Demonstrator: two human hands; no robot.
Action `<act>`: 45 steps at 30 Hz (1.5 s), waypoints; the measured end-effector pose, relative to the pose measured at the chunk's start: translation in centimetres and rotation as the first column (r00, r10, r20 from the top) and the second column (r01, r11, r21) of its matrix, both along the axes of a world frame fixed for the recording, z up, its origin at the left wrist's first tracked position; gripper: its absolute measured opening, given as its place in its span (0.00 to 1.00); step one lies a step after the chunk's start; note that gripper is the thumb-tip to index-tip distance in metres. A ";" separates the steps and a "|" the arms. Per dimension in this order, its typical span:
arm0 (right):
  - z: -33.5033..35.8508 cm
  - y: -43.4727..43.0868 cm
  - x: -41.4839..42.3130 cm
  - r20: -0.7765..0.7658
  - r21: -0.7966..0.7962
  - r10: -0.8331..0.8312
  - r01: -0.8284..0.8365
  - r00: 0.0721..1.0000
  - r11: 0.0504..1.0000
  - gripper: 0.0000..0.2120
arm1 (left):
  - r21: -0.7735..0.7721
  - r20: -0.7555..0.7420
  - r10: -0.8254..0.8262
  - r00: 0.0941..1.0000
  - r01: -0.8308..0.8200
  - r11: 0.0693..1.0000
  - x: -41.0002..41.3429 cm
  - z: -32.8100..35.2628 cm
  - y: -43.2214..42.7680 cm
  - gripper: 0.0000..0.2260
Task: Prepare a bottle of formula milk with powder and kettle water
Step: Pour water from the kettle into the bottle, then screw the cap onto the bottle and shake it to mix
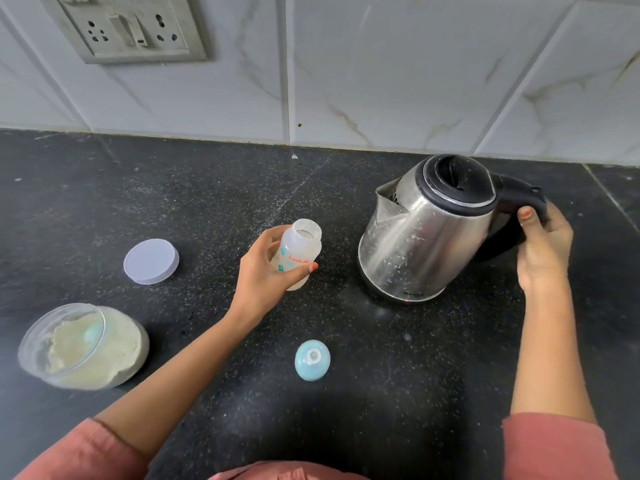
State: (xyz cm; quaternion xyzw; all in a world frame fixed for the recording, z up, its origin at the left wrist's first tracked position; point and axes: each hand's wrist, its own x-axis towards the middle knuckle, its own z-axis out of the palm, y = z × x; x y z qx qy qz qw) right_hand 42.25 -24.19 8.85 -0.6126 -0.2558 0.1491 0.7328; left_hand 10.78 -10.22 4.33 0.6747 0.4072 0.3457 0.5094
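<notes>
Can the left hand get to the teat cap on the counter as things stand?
Probably not yet: the left hand is closed around the baby bottle, so it has no free grip. The path itself looks open; the blue teat cap lies alone on the black counter, just nearer the person than that hand.

Counter (207, 188) filled the lower two thirds of the frame; wall (381, 64) ran across the top, with socket plate (128, 26) on it at upper left.
Kettle (422, 233) stood on the counter at centre right, spout to the left, handle to the right; right hand (543, 251) was on the handle.
Bottle (298, 252), uncapped, sat at frame centre in left hand (266, 275), just left of the kettle and apart from it.
Lid (151, 261) lay on the counter left of the bottle.
Jar (83, 346), open, stood at lower left, below the lid, with powder (65, 348) in it.
Teat (312, 359) lay on the counter below the bottle, between the two forearms.
</notes>
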 end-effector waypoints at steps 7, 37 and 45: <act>-0.5 -0.7 -4.5 -0.011 0.031 -0.349 0.349 0.937 0.937 0.20 | -0.011 0.045 -0.003 0.999 0.003 1.000 -2.5 0.0 -1.4 0.25; -8.5 -1.6 -29.5 0.330 -0.673 0.277 0.019 0.902 0.739 0.22 | -0.116 0.187 -0.266 0.946 0.290 0.950 -12.0 -5.9 -4.5 0.25; -7.9 -1.5 -30.1 0.395 -0.625 0.215 0.090 0.893 0.776 0.23 | -0.117 0.203 -0.297 0.933 0.324 0.939 -12.2 -6.2 -4.3 0.25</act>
